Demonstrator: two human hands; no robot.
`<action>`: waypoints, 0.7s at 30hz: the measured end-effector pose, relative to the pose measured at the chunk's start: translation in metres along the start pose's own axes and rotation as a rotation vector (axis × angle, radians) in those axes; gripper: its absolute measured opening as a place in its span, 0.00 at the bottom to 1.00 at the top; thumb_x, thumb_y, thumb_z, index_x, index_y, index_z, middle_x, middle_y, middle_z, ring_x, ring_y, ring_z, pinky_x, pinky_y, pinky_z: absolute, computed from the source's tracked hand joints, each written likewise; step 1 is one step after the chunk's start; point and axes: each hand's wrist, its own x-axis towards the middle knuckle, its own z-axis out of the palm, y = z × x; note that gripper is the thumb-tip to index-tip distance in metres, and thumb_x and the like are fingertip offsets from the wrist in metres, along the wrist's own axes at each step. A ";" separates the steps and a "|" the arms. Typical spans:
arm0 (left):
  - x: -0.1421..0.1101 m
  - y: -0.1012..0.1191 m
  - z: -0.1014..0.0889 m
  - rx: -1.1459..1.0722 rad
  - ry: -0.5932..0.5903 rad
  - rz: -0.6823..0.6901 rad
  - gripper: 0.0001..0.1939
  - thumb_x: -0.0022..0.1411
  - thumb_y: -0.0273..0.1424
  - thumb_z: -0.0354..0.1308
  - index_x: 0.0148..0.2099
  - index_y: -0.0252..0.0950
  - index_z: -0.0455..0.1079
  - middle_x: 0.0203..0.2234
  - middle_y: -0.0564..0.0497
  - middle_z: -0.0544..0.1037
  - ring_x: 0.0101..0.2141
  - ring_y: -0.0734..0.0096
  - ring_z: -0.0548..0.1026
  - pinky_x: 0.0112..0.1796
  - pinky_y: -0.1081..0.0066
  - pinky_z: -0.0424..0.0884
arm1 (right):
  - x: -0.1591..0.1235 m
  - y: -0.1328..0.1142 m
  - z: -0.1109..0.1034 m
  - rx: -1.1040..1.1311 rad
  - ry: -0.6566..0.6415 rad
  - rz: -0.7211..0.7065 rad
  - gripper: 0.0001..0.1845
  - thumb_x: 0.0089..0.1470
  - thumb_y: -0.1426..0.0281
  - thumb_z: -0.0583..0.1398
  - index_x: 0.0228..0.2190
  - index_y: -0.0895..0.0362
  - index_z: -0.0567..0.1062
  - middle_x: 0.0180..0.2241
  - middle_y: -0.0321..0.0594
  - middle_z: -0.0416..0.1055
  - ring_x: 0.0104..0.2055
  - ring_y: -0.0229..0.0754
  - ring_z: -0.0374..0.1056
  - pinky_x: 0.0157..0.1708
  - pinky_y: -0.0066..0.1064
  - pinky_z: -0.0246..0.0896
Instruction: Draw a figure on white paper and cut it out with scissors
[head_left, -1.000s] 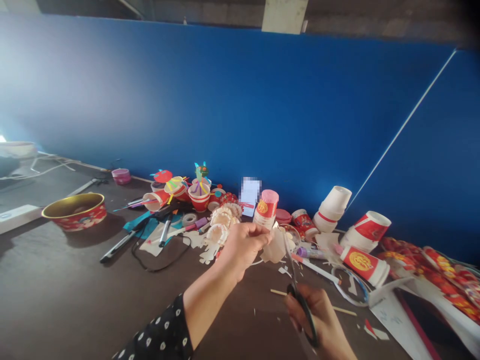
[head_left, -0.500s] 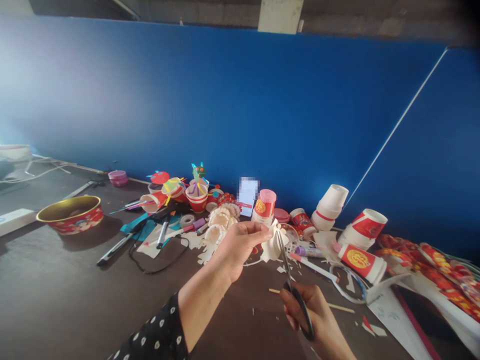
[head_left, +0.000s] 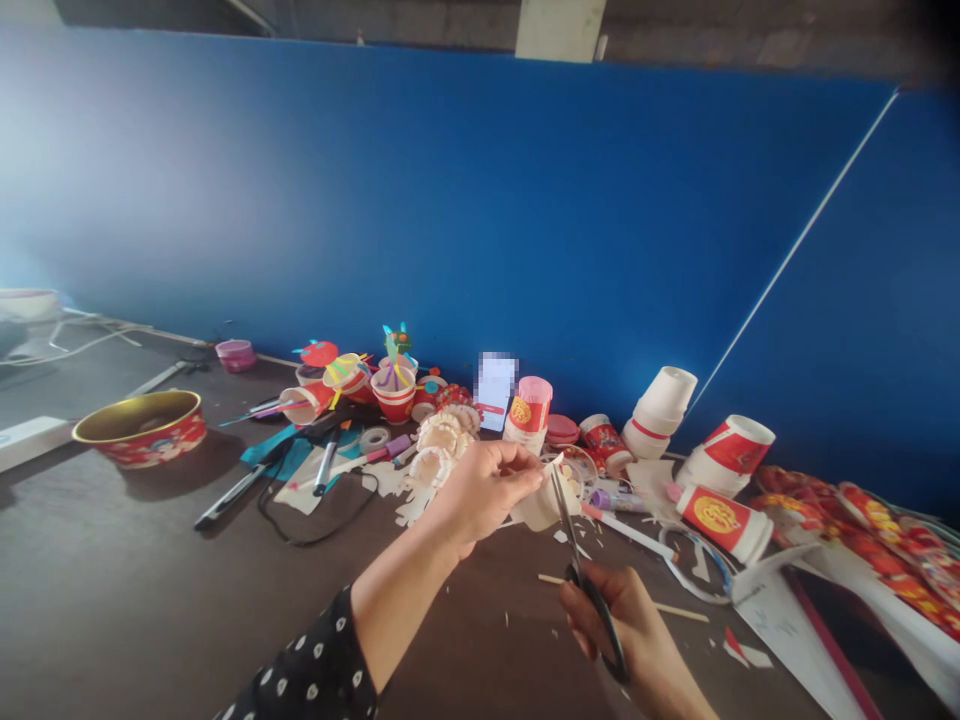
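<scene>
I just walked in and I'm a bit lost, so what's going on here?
A person is working with both bare hands over a dark table. The left hand pinches a curled piece of cream paper, and the right hand holds black-handled scissors, with the blades at the paper's edge. Paper scraps lie on the table, near frilled paper cutouts. Red-and-white paper cups stand farther along.
</scene>
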 end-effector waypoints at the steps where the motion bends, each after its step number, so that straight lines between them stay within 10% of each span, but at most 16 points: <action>1: 0.000 -0.001 0.000 -0.004 -0.004 0.003 0.07 0.47 0.34 0.57 0.25 0.35 0.70 0.16 0.53 0.66 0.20 0.76 0.58 0.22 0.73 0.51 | 0.000 0.000 0.000 -0.003 -0.001 0.004 0.23 0.45 0.52 0.56 0.14 0.57 0.59 0.12 0.28 0.52 0.16 0.30 0.48 0.16 0.24 0.41; 21: -0.008 0.001 0.019 -0.133 -0.022 -0.159 0.04 0.45 0.29 0.57 0.25 0.33 0.70 0.18 0.53 0.68 0.21 0.75 0.61 0.26 0.72 0.54 | 0.000 0.004 0.003 0.029 0.079 -0.050 0.27 0.44 0.47 0.54 0.14 0.57 0.61 0.12 0.28 0.50 0.16 0.31 0.45 0.16 0.25 0.38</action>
